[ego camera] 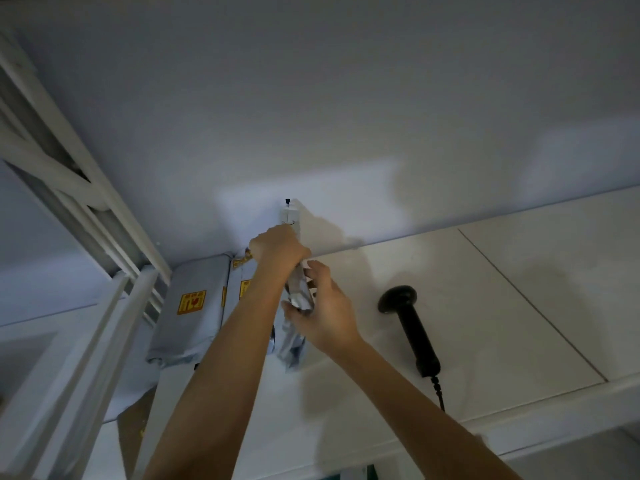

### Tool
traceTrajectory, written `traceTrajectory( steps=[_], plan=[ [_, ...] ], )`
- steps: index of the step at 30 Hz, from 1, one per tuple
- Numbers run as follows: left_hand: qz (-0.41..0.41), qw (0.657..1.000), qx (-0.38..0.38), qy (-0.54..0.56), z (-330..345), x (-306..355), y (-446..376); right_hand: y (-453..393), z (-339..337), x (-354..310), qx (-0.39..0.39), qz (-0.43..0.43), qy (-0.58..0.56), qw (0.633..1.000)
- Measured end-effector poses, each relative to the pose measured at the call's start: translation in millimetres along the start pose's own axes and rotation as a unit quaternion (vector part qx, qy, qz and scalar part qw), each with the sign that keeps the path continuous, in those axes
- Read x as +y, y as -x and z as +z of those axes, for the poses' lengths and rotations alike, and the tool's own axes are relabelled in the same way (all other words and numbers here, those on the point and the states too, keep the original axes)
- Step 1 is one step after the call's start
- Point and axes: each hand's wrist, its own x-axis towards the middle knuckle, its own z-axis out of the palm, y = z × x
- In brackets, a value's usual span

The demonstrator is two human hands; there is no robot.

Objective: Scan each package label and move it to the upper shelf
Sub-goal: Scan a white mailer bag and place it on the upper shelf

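Note:
A grey plastic-wrapped package (293, 337) stands on edge on the white upper shelf (450, 306), seen edge-on. My left hand (278, 245) grips its far top end near the wall. My right hand (325, 313) clasps its near side from the right. Left of it, two more grey packages (188, 306) with yellow stickers stand side by side against the shelf's end frame; my left forearm hides part of the second. A black handheld scanner (408, 327) lies on the shelf to the right of my hands, its cable hanging over the front edge.
A white metal upright and cross braces (69, 188) close off the shelf's left end. The wall (346, 116) runs directly behind the shelf. A seam (530, 303) divides the shelf boards on the right. The shelf's front edge runs just below the scanner.

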Motion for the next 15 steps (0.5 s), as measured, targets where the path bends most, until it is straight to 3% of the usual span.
traceTrajectory(
  steps=[2, 4, 6, 8, 11, 15],
  plan=[
    [-0.004, 0.998, 0.004, 0.062, 1.1, -11.6, 0.3, 2.8, -9.6, 6.8, -0.047, 0.045, -0.103, 0.992],
    [-0.023, 0.980, 0.002, 0.198, -0.2, -30.6, 4.0, 1.9, -21.2, 17.4, -0.038, 0.111, -0.192, 0.974],
    [-0.042, 0.925, -0.021, 0.377, 1.7, -54.7, 13.1, -3.5, -34.0, 28.1, -0.017, 0.188, -0.246, 0.951],
    [-0.048, 0.860, -0.061, 0.504, 8.0, -77.0, 28.6, -9.3, -45.3, 36.3, -0.037, 0.228, -0.221, 0.948],
    [-0.051, 0.793, -0.088, 0.600, 22.8, -96.6, 53.4, -14.9, -50.2, 49.3, -0.090, 0.279, -0.205, 0.934],
    [-0.060, 0.723, -0.083, 0.683, 35.8, -96.9, 83.5, -12.0, -54.1, 59.4, -0.136, 0.312, -0.299, 0.891]
  ],
)
